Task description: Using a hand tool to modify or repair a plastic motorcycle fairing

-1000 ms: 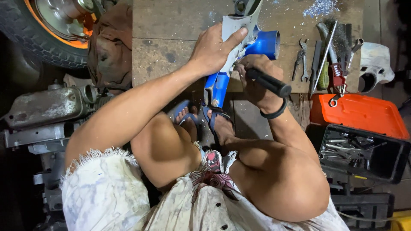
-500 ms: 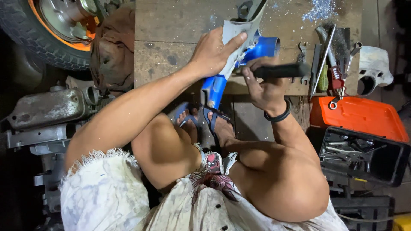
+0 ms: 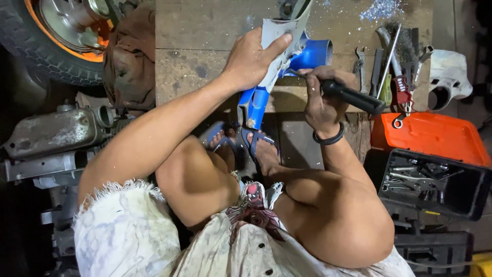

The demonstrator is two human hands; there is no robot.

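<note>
Left hand (image 3: 252, 60) steadies blue part (image 3: 256, 100) overhanging wooden block (image 3: 200, 56) edge

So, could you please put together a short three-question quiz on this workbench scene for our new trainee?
1. True or false: the left hand rests on the blue and grey metal part.
2. What does the right hand grip? A) a wrench B) a black-handled tool C) a wire brush
3. Fill in: the open black toolbox has an ______ lid.

Key
1. True: the left hand presses on the part's grey upper end, above the wooden board.
2. B: the fist is closed round the black handle, its tip at the part.
3. Orange.
</note>
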